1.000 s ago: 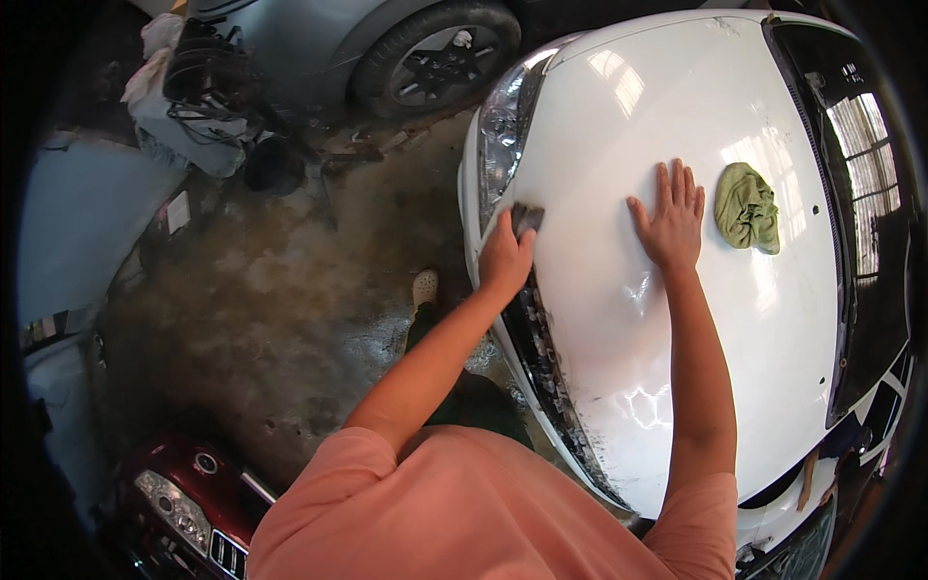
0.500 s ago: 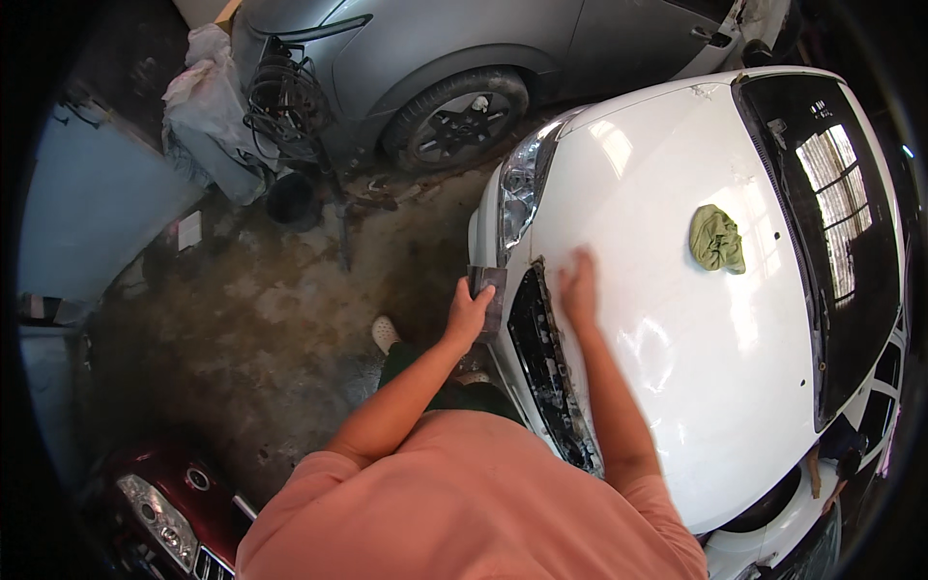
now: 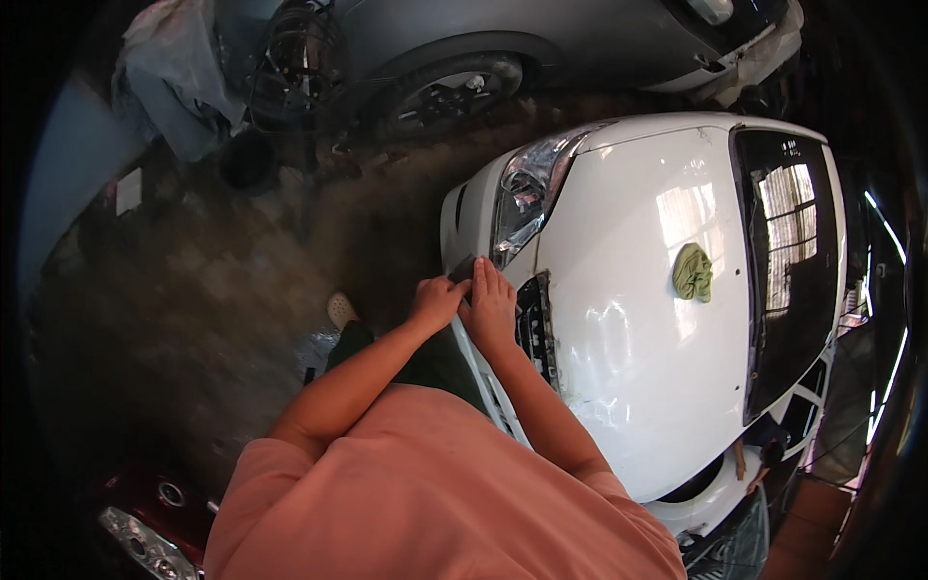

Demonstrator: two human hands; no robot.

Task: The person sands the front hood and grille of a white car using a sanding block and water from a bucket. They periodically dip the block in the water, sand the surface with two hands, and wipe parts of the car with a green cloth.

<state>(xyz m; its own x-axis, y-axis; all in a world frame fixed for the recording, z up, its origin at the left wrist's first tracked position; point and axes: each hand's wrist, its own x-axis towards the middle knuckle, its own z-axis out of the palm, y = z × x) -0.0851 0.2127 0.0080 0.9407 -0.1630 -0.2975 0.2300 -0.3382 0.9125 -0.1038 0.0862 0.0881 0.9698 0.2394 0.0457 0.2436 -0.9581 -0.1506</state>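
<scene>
Both hands meet over the front bumper [image 3: 472,215] of a white car, beside its headlight [image 3: 527,198]. A small dark grey sheet, seemingly sandpaper [image 3: 464,268], shows between them. My left hand [image 3: 436,301] is closed on its near side. My right hand [image 3: 491,307] lies against the sheet's right edge, fingers long and close together, thumb toward the left hand; its grip is partly hidden. Just right of it is the black grille opening [image 3: 535,324]. A crumpled green cloth [image 3: 692,273] rests on the white hood [image 3: 619,290].
A grey car [image 3: 599,43] stands beyond, with coiled cables [image 3: 295,58] and a plastic-covered bundle [image 3: 179,77] near it. A black bucket [image 3: 247,160] sits on the wet floor. At lower left is a dark red car part with a headlight [image 3: 145,541]. Another person's arm [image 3: 742,459] shows by the white car's wheel.
My right hand has come off the hood, moving left to join my left hand at the sheet. My left hand has shifted slightly left. The view has shifted too.
</scene>
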